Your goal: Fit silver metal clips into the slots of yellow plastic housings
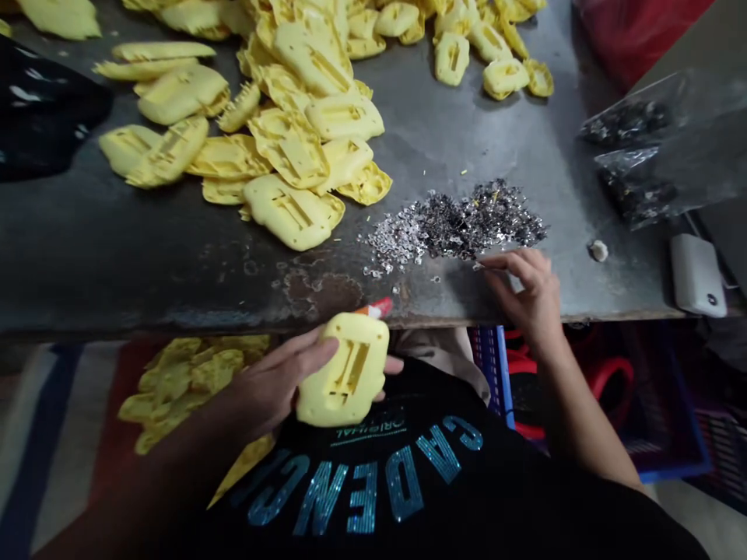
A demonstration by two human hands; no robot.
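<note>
My left hand (295, 365) is closed around a yellow plastic shell (344, 372), held in front of my chest just below the table edge. The shell has rounded corners and a long slotted recess facing up. A red and orange covering (378, 308) wraps one fingertip behind it. Over the table, my right hand (528, 292) pinches a small metal piece (478, 266) between thumb and forefinger. That hand is at the near right side of a heap of tiny metal pieces (461, 222), some silvery, others dark.
Many yellow shells (292, 210) are piled across the table (175, 257). At right lie clear bags of dark parts (636, 187), a white device (697, 272) and a small white lump (598, 250). Below are a blue crate (677, 420) with red-rimmed items and more yellow shells (187, 381).
</note>
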